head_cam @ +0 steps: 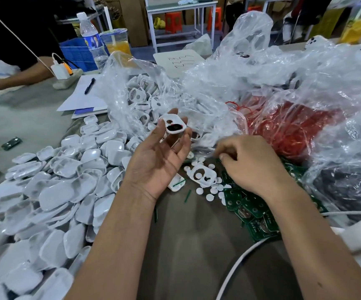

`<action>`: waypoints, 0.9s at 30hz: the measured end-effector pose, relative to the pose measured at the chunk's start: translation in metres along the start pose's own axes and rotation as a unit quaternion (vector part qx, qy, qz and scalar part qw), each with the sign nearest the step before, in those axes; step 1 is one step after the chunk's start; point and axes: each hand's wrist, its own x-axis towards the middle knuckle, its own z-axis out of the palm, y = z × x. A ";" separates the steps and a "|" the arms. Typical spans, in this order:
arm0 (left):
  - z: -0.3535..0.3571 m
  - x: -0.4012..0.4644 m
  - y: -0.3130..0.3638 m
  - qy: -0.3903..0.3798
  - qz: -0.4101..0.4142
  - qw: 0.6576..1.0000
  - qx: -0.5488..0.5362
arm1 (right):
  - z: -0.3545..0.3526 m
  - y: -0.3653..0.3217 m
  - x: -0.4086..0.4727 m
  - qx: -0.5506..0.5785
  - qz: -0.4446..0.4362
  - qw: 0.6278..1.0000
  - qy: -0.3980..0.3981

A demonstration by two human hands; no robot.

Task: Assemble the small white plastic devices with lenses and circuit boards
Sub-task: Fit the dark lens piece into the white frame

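Holding one white frame (174, 126) at my left hand's (158, 161) fingertips, palm up, I curl my right hand (253, 163) down over the green circuit boards (253, 211) (whether it grips anything I cannot tell). One more frame (201, 175) lies among scattered white discs (209, 197); heaped white shells (67, 176) crowd left, crumpled plastic bags (261, 83) behind

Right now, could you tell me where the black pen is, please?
In the head view, upper left: the black pen lies on white paper, beside the clear bag of shells.

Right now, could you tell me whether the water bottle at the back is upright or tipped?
Upright: the water bottle stands on its base beside the blue crate, cap on top.
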 end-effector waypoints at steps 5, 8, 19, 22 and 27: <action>0.001 -0.002 0.000 0.002 0.000 1.000 0.006 | 0.005 -0.007 0.000 -0.077 -0.026 0.997 -0.015; 0.002 -0.004 0.000 0.000 -0.013 1.000 0.017 | 0.007 -0.006 0.000 -0.075 -0.019 0.997 -0.013; 0.005 -0.009 -0.005 0.055 -0.048 0.964 0.257 | 0.000 -0.004 0.001 0.291 0.024 0.948 0.129; 0.006 -0.009 -0.006 0.054 -0.041 0.947 0.315 | 0.001 -0.005 0.002 0.302 0.019 0.943 0.135; 0.007 -0.006 -0.015 0.089 -0.007 0.911 0.402 | 0.004 -0.004 0.003 0.322 0.017 0.937 0.132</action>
